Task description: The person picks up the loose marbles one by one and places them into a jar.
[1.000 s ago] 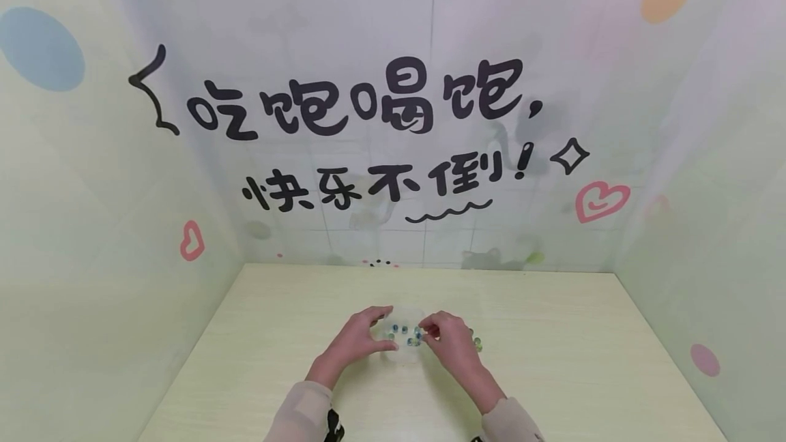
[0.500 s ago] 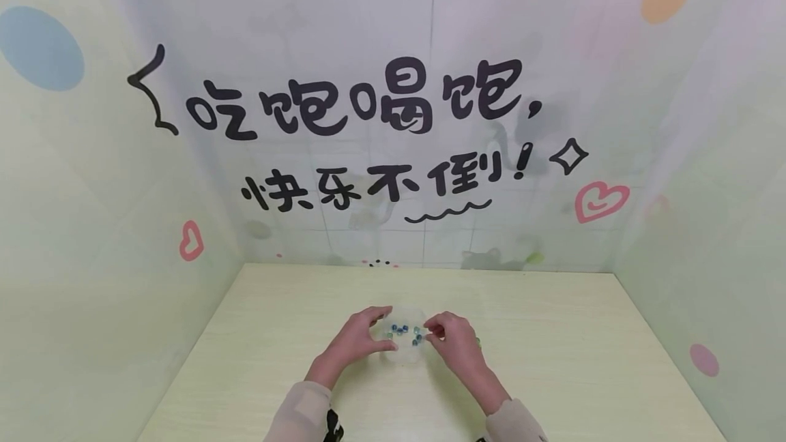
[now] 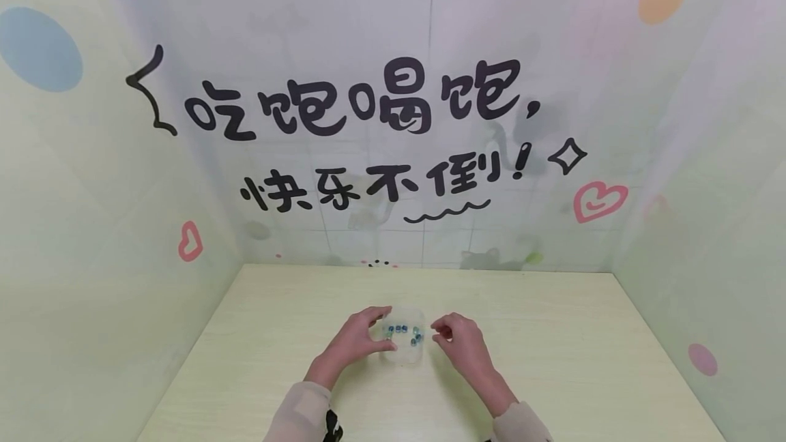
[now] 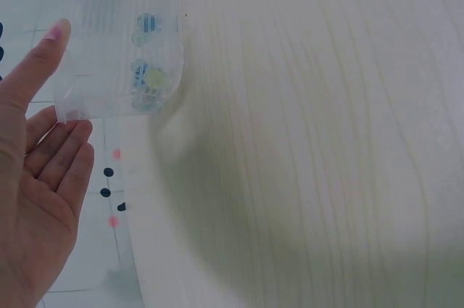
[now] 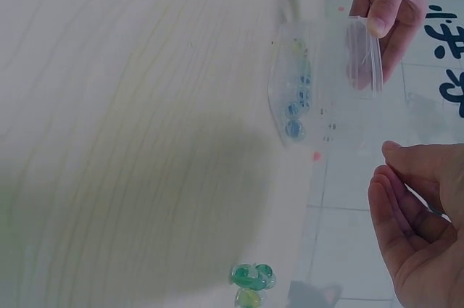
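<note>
A clear plastic container stands upright on the table, its walls nearly see-through. Several blue and green glass marbles lie at its bottom. My left hand holds the container at its left side, thumb on the near side and fingers on the far side. Just right of the container, my right hand hovers with thumb and fingertips close together and nothing visible between them. Loose green and yellowish marbles rest on the table in the right wrist view; in the head view the right hand hides them.
The pale wooden table meets printed fabric walls at the back and both sides. Black lettering and coloured dots mark the back wall.
My right hand has drawn back to the right, away from the container's rim. Marbles inside have shifted, some toward the left. My left hand keeps its hold.
</note>
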A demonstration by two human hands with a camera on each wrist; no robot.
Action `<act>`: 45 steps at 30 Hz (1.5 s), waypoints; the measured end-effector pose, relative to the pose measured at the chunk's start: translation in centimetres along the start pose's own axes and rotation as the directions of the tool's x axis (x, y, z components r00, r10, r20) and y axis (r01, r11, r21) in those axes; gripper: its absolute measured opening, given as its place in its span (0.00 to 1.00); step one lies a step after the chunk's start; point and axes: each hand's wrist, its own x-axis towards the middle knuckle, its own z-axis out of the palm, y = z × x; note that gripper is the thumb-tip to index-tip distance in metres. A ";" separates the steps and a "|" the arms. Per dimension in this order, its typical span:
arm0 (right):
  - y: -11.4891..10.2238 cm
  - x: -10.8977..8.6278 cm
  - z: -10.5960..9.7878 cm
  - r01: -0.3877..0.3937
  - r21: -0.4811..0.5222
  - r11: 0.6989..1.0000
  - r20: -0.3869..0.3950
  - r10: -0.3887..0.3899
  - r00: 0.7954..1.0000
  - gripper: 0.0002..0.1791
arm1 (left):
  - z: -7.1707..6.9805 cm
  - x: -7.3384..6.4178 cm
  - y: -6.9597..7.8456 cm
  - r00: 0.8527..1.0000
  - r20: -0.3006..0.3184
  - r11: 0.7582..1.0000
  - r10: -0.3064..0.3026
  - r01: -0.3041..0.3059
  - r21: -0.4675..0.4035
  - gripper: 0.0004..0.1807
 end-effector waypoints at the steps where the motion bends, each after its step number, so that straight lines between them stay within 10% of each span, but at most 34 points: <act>1: 0.1 0.0 0.0 -0.006 0.001 1.000 0.000 0.006 1.000 0.08 | 0.0 0.0 0.0 1.000 0.001 1.000 0.001 -0.001 0.001 0.42; 45: 4.5 -2.0 -1.7 -0.081 0.018 0.997 -0.037 0.082 0.996 0.07 | 0.0 0.1 -0.2 1.000 0.000 1.000 0.012 -0.012 0.017 0.42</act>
